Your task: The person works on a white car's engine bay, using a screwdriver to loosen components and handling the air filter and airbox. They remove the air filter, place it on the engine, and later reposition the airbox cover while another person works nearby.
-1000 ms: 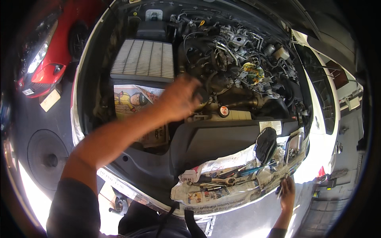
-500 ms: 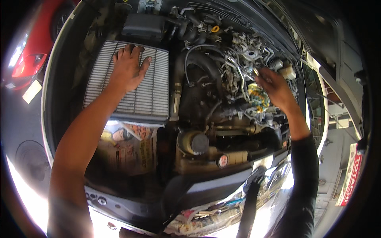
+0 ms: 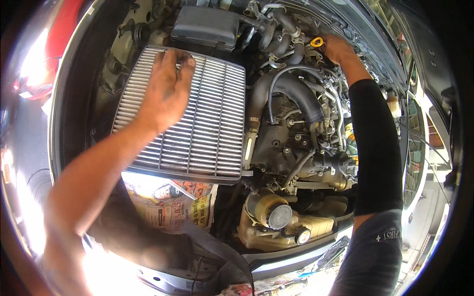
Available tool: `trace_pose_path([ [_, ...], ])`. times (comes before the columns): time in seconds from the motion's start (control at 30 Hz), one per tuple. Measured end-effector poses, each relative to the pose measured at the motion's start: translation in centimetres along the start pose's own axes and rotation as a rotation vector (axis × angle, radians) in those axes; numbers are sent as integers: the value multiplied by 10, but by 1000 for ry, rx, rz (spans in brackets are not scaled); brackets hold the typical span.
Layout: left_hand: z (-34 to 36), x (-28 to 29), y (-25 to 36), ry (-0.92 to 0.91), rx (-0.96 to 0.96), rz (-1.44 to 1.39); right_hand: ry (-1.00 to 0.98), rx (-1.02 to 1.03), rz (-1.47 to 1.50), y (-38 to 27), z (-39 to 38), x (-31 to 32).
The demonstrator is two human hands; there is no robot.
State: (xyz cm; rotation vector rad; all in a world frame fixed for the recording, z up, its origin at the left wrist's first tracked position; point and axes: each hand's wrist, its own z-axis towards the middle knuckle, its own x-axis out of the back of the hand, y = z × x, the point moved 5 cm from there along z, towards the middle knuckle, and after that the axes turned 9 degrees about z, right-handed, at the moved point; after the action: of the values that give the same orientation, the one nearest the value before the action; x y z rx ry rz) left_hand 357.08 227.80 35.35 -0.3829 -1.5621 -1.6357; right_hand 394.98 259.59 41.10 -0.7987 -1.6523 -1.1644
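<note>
My left hand (image 3: 167, 93) rests on a rectangular finned metal panel (image 3: 207, 126) in a dark frame, which lies over the left side of the engine bay. Its fingers lie over the fins, slightly bent, with the thumb apart. At the far side of the engine (image 3: 291, 123), my right hand (image 3: 338, 50) reaches down right beside a yellow dipstick ring (image 3: 316, 42). The fingers of that hand are hidden behind the hand itself and the parts there, so I cannot see whether they hold anything.
A black plastic box (image 3: 205, 24) sits beyond the panel. A thick black hose (image 3: 296, 96) curves over the engine. Nearer me are a capped yellowed reservoir (image 3: 269, 209) and newspaper (image 3: 173, 204). A raised hood (image 3: 432, 59) stands at the right, a red car (image 3: 52, 54) at far left.
My right hand has moved from the engine's right side to the far area by the yellow ring. The left hand stays on the panel, its fingers less spread. The whole view has shifted.
</note>
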Motion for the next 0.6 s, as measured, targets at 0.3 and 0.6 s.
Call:
trace_pose_path([
  [0.3,82,106,2,-277,-445,120,85,153,-8,5,-22,17],
  [0.6,96,100,-42,-74,-438,176,64,258,-14,-10,25,-19],
])
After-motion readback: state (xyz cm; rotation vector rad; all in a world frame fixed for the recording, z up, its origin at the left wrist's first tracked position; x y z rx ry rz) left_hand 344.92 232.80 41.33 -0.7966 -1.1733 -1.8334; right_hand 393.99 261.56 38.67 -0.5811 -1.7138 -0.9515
